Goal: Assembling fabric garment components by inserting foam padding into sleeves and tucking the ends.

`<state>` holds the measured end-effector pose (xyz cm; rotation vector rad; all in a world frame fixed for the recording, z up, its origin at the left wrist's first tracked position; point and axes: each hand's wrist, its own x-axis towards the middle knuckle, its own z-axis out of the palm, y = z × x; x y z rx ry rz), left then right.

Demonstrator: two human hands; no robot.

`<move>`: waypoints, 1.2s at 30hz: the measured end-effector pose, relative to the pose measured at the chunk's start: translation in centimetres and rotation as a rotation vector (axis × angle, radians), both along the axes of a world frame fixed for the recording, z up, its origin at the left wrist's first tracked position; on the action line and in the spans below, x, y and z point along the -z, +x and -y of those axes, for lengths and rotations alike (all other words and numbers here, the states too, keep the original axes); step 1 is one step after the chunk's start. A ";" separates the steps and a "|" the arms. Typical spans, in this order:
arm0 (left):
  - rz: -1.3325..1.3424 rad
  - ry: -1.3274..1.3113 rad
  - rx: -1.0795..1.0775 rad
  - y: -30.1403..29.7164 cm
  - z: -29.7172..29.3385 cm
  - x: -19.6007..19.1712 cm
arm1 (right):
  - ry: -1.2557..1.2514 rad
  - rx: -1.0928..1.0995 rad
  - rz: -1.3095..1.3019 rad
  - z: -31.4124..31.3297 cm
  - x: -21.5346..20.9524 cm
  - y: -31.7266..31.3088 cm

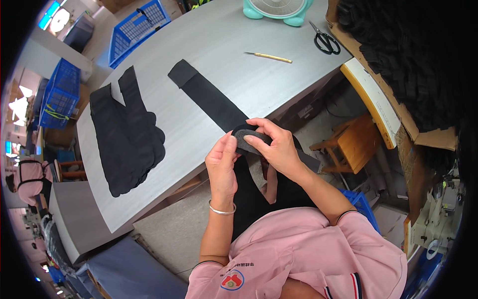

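Observation:
Both my hands are closed on the rounded end of a black fabric strap (211, 97) just past the table's near edge. My left hand (222, 162) pinches its left side between thumb and fingers. With its thumb on the grey inner face, my right hand (276, 148) grips the right side, and the end is bent up between the hands. The strap's long part runs flat onto the table to a squarish band at its far tip. Left of it lies a stack of black fabric pieces (127, 139) with rounded edges.
On the grey table (219, 45) are a yellow-handled pointed tool (271, 58), black-handled scissors (326, 42) and a turquoise fan (279, 10). A cardboard box (438, 138) of black pieces stands right. Blue crates (60, 92), a wooden stool (351, 144) and a distant person in pink (32, 177) surround it.

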<state>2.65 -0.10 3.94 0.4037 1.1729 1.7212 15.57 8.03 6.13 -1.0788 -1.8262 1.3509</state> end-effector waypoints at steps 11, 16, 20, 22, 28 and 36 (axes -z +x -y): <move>0.005 0.042 -0.037 0.7 0.0 0.1 | 0.250 0.091 -0.075 0.4 -0.3 -0.6; 0.032 0.044 -0.053 1.2 0.0 0.4 | 0.174 -0.081 -0.046 -0.3 1.0 -0.5; 0.041 0.006 -0.119 1.3 -0.1 0.7 | 0.239 0.010 -0.076 0.1 1.0 -0.8; 0.050 -0.002 -0.132 1.3 -0.1 0.9 | 0.255 0.017 -0.076 0.0 0.9 -0.8; 0.035 -0.027 -0.149 1.3 0.2 1.0 | -0.120 -0.126 -0.099 -1.1 0.4 -0.2; 0.224 -0.012 0.056 -0.4 0.6 0.5 | -0.088 -0.201 -0.153 -1.5 0.5 0.8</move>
